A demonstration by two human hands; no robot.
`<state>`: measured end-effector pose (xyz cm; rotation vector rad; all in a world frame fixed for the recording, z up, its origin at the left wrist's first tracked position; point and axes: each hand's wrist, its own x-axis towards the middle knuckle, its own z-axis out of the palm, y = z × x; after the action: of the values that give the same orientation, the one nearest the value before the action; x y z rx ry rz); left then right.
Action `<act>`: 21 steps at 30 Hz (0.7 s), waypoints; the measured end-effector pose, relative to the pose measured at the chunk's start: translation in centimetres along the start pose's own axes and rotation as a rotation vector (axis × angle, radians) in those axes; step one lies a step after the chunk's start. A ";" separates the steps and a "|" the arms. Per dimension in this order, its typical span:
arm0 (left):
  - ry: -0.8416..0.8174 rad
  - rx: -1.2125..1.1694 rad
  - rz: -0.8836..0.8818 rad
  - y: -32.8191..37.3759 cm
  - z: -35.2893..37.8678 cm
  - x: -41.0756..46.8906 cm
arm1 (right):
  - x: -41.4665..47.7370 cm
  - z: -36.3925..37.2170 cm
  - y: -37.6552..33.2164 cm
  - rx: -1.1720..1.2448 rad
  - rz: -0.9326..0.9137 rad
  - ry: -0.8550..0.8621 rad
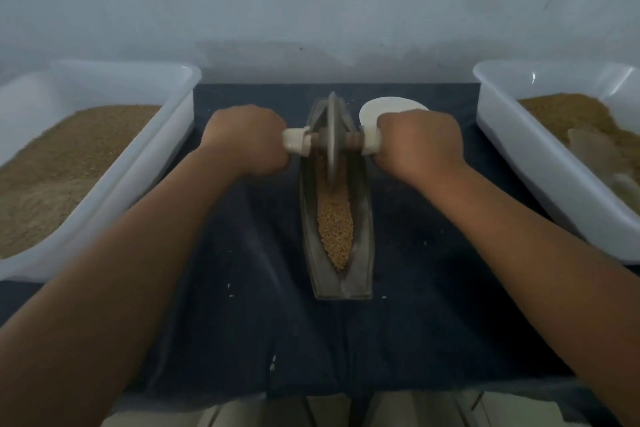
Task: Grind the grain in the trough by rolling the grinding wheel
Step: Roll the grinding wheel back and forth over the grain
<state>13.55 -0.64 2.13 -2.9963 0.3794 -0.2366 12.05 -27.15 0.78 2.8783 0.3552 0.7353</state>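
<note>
Forearms are entering from the near edge, over a dark cloth [242,288]. Left hand [247,139] is curling tight round the left handle [294,141]; right hand [420,146] is gripping the right handle [372,143] likewise. Wheel [332,135] is standing on edge in the far half of the trough [364,218], its axle lying crosswise, left to right. Trough is lying with its long axis running straight away from the person, near tip pointing at the body. Grain [335,218] is filling the channel on the near side of the wheel, looking mostly whole. Hands are sitting level, one each side of the trough, neither nearer. Judgement: the next stroke is likely calling for an even pull toward the body along that axis. Containers of brown meal are flanking: left tub [149,163], right tub [519,163]; a white disc [391,104] is lying just beyond the right hand.
</note>
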 end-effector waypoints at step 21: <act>-0.037 0.000 -0.020 0.0 0.1 0.4 | 0.4 0.5 -0.1 -0.012 0.009 -0.008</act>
<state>13.98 -0.74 2.09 -3.0012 0.3467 -0.1825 12.59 -26.97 0.53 2.8727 0.3356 0.7253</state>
